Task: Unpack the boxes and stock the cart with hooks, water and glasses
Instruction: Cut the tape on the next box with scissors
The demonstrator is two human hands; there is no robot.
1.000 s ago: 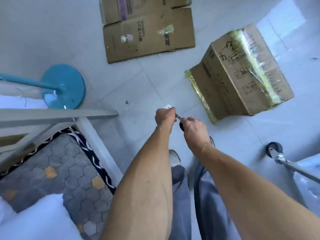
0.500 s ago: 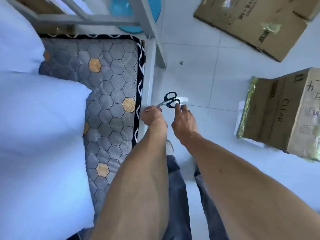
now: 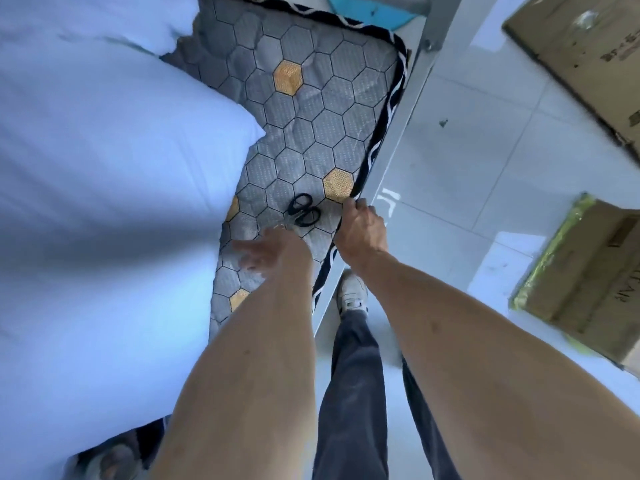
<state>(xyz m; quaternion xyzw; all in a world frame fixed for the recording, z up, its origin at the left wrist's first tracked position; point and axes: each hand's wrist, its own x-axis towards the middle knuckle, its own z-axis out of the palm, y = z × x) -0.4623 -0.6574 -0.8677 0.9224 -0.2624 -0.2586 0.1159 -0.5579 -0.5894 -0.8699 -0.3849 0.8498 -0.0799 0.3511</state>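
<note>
Scissors (image 3: pixel 303 210) lay on mattress (image 3: pixel 311 109), just beyond left hand (image 3: pixel 273 252), fingers spread, blurred. Right hand (image 3: pixel 362 230) curled at mattress edge; grip unclear. Box (image 3: pixel 585 282) right of mattress: prob. stiff, slick tape; grab corners.

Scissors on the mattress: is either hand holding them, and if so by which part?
Neither. The scissors lie free on the mattress. The left hand hovers blurred beside the blades, fingers spread; the right hand touches the mattress edge.

Scissors (image 3: pixel 303 209) left the hands for the mattress (image 3: pixel 311 109).
</note>
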